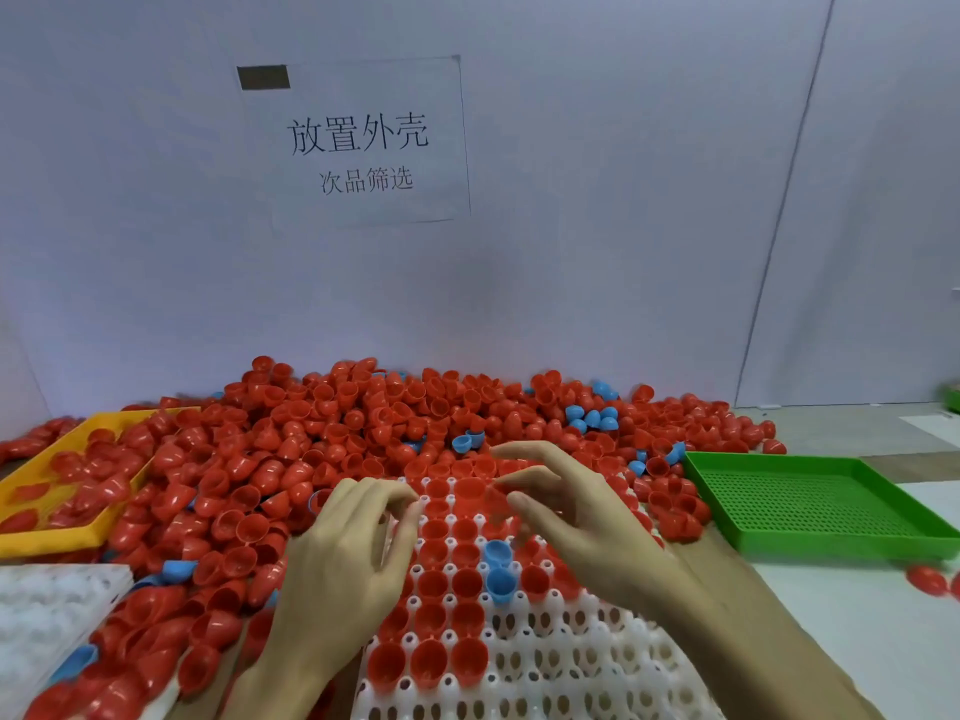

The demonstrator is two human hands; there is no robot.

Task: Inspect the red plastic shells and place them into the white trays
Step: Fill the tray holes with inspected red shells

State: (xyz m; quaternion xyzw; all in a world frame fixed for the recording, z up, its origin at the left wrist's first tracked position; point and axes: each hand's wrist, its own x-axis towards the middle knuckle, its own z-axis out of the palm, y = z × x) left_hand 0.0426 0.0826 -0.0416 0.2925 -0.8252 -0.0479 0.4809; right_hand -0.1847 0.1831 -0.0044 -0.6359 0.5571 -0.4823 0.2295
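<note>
White wall behind, tabletop (831,605) buried under a heap of red shells (322,439). Front centre, the white tray (571,662) is partly filled. Left hand (343,558) and right hand (576,517) hover over it, fingers (519,449) loosely curled, holding nothing I can see. Shells look light, thin, slick: pinch one at the rim.

The shells (332,449) are red, a few shells (592,418) blue; the holed tray (561,667) is white, 1 tray (52,535) yellow, 1 perforated tray (810,504) green.
</note>
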